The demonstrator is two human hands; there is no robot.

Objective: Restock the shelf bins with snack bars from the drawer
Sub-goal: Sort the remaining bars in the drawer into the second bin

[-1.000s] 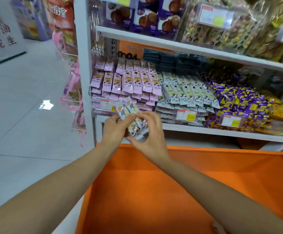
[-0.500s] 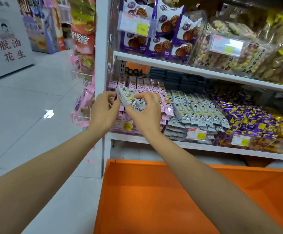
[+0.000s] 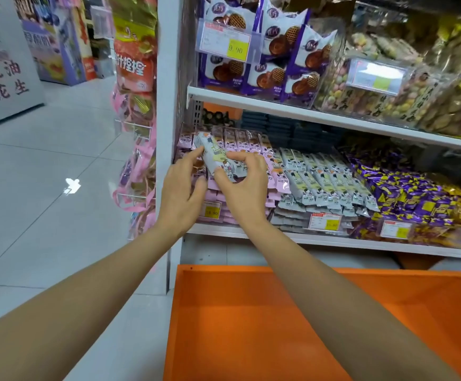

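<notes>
The shelf [image 3: 333, 239] fills the far side above your near orange drawer [image 3: 251, 325]; at its left end, over the pink stack [image 3: 277, 185], your left hand [image 3: 181, 188] and right hand [image 3: 247, 185] both pinch a small bundle of snack bars [image 3: 218, 158], seemingly squaring it to slot in.

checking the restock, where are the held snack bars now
In the head view, the snack bars are left of centre, held between the left hand and right hand, over the pink bars.

Pale floor tiles [image 3: 45, 149] carry a bright reflection [image 3: 72, 185].
</notes>
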